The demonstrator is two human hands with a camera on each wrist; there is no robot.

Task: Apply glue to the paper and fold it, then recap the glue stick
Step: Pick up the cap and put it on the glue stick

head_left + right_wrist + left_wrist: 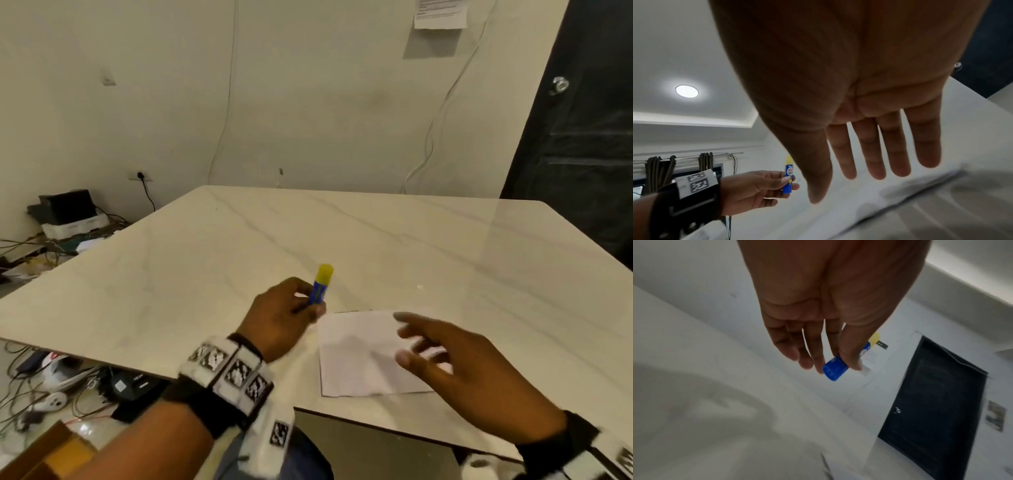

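Observation:
A blue glue stick (319, 287) with its yellow cap (325, 272) on stands nearly upright, pinched near its base between the thumb and fingers of my left hand (310, 305). The same glue stick (788, 178) shows in the right wrist view, and its blue bottom end (834, 369) in the left wrist view. A white sheet of paper (359, 356) lies flat on the table near the front edge, just right of the left hand. My right hand (404, 337) hovers over the paper's right part with straight, spread fingers (898, 146) and holds nothing.
The pale marble table (342, 240) stretches back toward the wall. A dark door (582, 137) stands at the right. Cables and boxes (65, 219) clutter the floor at the left, beyond the table's left edge.

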